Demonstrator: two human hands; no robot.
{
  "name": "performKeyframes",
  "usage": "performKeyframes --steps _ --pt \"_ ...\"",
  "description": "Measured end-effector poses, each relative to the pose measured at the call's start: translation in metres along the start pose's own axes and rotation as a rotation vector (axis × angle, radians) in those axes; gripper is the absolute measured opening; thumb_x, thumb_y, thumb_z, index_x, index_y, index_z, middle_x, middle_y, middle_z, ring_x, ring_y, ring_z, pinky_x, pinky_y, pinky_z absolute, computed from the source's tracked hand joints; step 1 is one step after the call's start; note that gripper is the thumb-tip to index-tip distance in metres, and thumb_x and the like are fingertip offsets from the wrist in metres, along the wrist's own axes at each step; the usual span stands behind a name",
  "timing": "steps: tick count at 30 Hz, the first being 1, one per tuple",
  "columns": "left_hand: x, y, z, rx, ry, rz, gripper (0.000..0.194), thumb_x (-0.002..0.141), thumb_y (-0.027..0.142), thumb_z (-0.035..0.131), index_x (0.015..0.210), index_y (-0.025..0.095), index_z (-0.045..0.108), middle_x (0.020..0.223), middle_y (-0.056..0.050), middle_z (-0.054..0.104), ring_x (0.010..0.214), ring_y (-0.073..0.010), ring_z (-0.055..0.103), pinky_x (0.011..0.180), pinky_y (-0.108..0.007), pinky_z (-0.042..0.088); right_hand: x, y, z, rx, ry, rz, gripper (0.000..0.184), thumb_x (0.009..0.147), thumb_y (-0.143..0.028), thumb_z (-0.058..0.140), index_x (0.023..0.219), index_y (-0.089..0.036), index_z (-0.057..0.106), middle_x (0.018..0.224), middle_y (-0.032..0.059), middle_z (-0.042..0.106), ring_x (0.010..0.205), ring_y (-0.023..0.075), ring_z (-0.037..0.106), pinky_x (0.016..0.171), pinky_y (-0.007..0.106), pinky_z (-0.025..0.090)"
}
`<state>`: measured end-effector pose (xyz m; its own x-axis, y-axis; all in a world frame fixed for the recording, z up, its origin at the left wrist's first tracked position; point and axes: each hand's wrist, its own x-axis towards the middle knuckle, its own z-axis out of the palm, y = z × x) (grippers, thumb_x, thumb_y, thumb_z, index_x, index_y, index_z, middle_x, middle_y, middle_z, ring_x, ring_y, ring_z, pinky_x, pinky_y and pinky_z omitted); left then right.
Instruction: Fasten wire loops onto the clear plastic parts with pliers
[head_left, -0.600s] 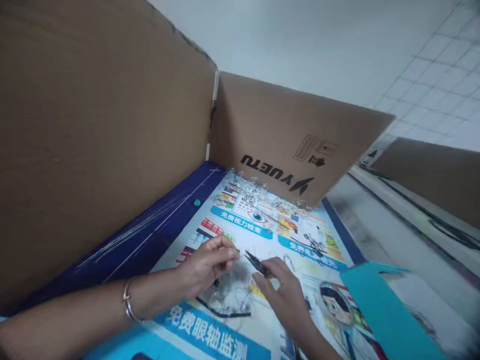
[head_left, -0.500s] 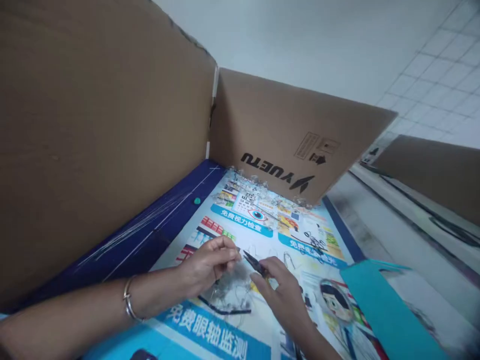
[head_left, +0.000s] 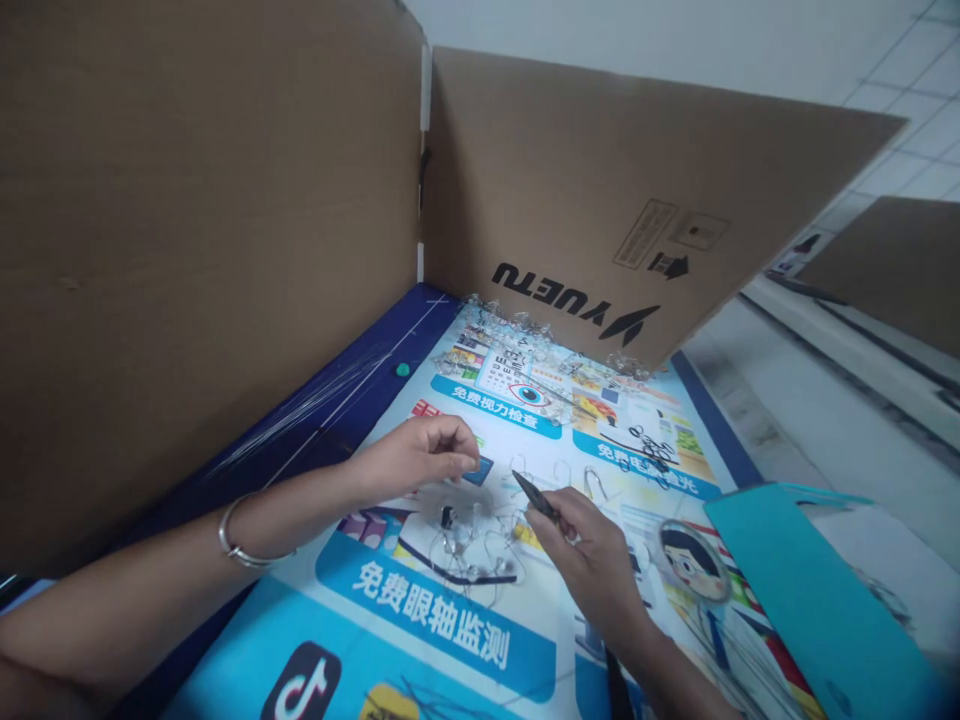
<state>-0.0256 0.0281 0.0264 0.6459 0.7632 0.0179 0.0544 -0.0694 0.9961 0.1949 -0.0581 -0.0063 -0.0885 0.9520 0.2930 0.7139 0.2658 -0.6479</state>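
Right hand [head_left: 592,545]: fingers wrapped around pliers [head_left: 537,496], held above the middle of the bench [head_left: 375,365], nose aimed toward the far left corner. Left hand [head_left: 420,458], nearer the left edge, has fingers curled with thumb and index tips close together; cannot tell whether anything is pinched there. Wire tangle [head_left: 472,565] lies on the bench between and below the hands; clear bits [head_left: 517,325] line the far edge.

Dark-blue table [head_left: 354,415] | printed sheet [head_left: 536,665] | green lump [head_left: 403,370] | tangled wires [head_left: 474,573] on sheet
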Motion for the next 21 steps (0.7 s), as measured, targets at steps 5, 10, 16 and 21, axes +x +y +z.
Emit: performKeyframes --steps 5,10,16,21 --pt "-0.002 0.003 -0.011 0.590 -0.132 0.210 0.011 0.080 0.012 0.050 0.078 0.015 0.060 0.077 0.000 0.060 0.073 -0.0107 0.054 0.068 -0.022 0.039 -0.010 0.014 0.004 -0.014 -0.036 0.039 0.018 0.085 -0.034 0.050 0.075 -0.020 0.055 0.067 -0.0008 0.050 0.062 0.0129 0.048 0.056 0.023 0.036" --pt "-0.008 -0.007 0.005 0.804 -0.230 0.269 0.014 0.075 0.017 0.058 0.089 0.019 0.061 0.089 -0.002 0.057 0.086 -0.0162 0.052 0.075 -0.025 0.041 -0.014 0.022 0.009 -0.028 -0.066 0.050 0.019 0.085 -0.035 0.049 0.076 -0.020 0.055 0.067 -0.0006 0.050 0.062 0.0132 0.048 0.055 0.024 0.035" --pt "-0.011 -0.024 0.024 0.861 -0.240 0.288 0.024 0.069 0.012 0.060 0.092 0.022 0.059 0.102 -0.004 0.051 0.097 -0.0202 0.047 0.083 -0.030 0.041 -0.013 0.023 0.012 -0.049 -0.084 0.050 0.023 0.085 -0.037 0.048 0.071 -0.019 0.053 0.065 -0.0009 0.049 0.060 0.0127 0.048 0.054 0.023 0.035" --pt "-0.009 -0.032 0.025 0.835 -0.238 0.260 0.021 0.069 0.008 0.057 0.086 0.020 0.058 0.105 -0.005 0.051 0.099 -0.0203 0.047 0.085 -0.032 0.041 -0.012 0.023 0.013 -0.047 -0.083 0.058 0.024 0.085 -0.037 0.048 0.070 -0.020 0.052 0.065 -0.0008 0.049 0.060 0.0129 0.048 0.054 0.023 0.035"
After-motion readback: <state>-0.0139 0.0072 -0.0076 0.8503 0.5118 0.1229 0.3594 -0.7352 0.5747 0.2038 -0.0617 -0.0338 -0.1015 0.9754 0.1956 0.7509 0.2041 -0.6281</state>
